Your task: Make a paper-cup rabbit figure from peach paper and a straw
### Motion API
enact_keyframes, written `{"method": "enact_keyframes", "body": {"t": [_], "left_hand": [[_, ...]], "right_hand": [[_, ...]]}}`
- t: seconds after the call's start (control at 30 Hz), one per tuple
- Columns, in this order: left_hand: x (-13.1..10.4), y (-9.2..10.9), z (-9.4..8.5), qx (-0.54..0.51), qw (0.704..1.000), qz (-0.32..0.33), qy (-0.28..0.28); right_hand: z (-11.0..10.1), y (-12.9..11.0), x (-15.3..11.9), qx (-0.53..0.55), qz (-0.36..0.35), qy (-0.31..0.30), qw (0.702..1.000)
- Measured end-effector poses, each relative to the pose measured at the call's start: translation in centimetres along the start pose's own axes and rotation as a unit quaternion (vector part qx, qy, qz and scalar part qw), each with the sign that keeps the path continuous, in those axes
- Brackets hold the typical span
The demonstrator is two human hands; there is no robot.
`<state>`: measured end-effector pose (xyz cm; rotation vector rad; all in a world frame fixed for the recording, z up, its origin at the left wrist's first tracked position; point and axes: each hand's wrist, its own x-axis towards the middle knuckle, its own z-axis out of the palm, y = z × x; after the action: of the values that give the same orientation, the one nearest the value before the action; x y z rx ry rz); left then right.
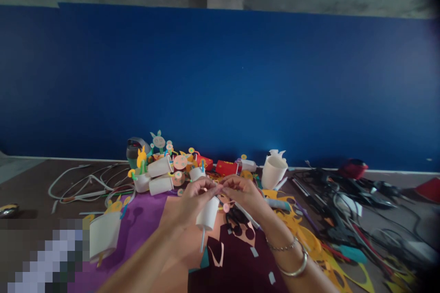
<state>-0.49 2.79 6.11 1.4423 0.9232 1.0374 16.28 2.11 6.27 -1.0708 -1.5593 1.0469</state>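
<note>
My left hand [199, 197] and my right hand [242, 194] meet at the fingertips in the middle of the view. Both are closed in a pinch, and whatever is between the fingers is too small to make out. Just below my left fingers is a tilted white paper cup [207, 214] with a pale straw [202, 240] sticking out of its lower end. A pink paper disc [226, 207] shows below my right fingers. Black-handled scissors [237, 219] lie under my right hand, partly hidden by it.
Several decorated paper cups [161, 185] stand or lie at the back left. Another cup [105, 236] lies on purple paper [142, 219]. A tall white cup [274, 171] stands back right. Yellow paper scraps [305, 238], cables and tools cover the right side. A blue panel [220, 82] rises behind.
</note>
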Motion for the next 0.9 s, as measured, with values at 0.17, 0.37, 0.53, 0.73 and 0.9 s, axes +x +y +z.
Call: {"method": "enact_keyframes", "body": {"t": [0.17, 0.37, 0.53, 0.73, 0.9], "left_hand": [[-0.2, 0.0, -0.3, 0.041, 0.999, 0.002, -0.018], [0.1, 0.2, -1.6, 0.201, 0.975, 0.042, 0.085], [0.1, -1.6, -3.4, 0.386, 0.920, -0.009, 0.067], [0.5, -5.9, -3.1, 0.343, 0.939, -0.015, -0.012], [0.4, -6.6, -2.6, 0.350, 0.935, 0.039, 0.043]], "right_hand": [[0.1, 0.2, -0.2, -0.010, 0.013, 0.005, 1.000], [-0.1, 0.9, 0.2, -0.032, -0.002, 0.058, 0.998], [-0.6, 2.5, 1.1, -0.007, 0.000, 0.157, 0.988], [-0.3, 2.9, 0.9, 0.001, -0.028, 0.165, 0.986], [-0.3, 2.0, 0.6, 0.023, 0.006, 0.139, 0.990]]}}
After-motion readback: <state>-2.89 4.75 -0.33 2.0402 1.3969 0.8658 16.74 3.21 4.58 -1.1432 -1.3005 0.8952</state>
